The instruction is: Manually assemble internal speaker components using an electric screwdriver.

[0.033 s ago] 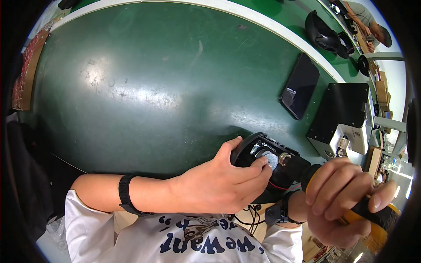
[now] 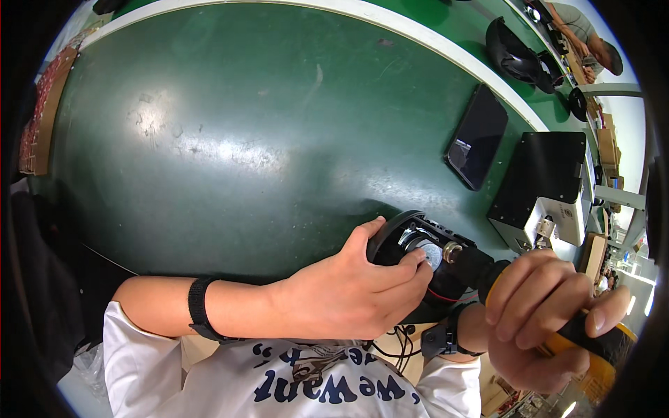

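My left hand is closed around a round black plastic housing at the right front of the green table. Inside the housing sits a round silver-grey part, with my fingertips against it and a red wire beside it. My right hand is wrapped around a yellow-and-black power screwdriver. The tool's black nose points left into the housing's right side, beside a small brassy ring. Its tip is hidden, so contact with a screw cannot be made out.
A dark phone lies on the green table beyond the housing. Right of it stands a black box with a silver bracket. A black shell rests past the white table edge, near another person. Cables hang below my wrists.
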Motion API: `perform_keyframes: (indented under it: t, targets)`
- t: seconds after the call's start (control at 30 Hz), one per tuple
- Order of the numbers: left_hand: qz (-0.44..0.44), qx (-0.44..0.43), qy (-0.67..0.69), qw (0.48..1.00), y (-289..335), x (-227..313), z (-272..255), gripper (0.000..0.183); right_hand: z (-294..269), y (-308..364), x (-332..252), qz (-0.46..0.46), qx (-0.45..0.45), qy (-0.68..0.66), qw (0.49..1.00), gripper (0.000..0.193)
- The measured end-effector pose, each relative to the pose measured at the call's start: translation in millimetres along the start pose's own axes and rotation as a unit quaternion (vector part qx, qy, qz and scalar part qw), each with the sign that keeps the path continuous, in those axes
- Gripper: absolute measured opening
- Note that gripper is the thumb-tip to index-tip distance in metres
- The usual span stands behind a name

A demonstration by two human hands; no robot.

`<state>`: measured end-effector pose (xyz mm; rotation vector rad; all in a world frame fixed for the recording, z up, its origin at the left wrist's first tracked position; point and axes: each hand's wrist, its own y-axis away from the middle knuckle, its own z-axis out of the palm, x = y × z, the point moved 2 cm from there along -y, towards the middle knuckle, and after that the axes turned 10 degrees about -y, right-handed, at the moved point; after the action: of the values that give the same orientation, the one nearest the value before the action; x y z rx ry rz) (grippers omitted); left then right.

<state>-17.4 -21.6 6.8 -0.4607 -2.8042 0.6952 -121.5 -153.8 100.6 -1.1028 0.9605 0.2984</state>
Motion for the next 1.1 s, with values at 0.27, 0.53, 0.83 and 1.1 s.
perform_keyframes:
  t: [0.27,0.53,0.83,1.1]
  targets:
    - [0.003,0.001,0.004,1.000,-0.4,-0.9,-0.4,0.022,1.4,0.0,2.0,0.009,-0.013,0.013,1.000,0.031]
    - [0.002,0.001,0.000,1.000,-0.9,-0.5,-0.2,0.021,1.5,0.0,3.4,0.004,-0.009,0.010,1.000,0.032]
    - [0.005,-0.006,-0.020,1.000,-2.2,3.1,-0.8,0.019,9.1,-1.2,5.5,0.002,-0.010,0.011,1.000,0.033]
    - [0.001,-0.006,-0.022,1.000,-0.3,3.7,0.2,0.019,12.9,-3.9,2.5,0.029,-0.037,0.023,0.999,0.031]
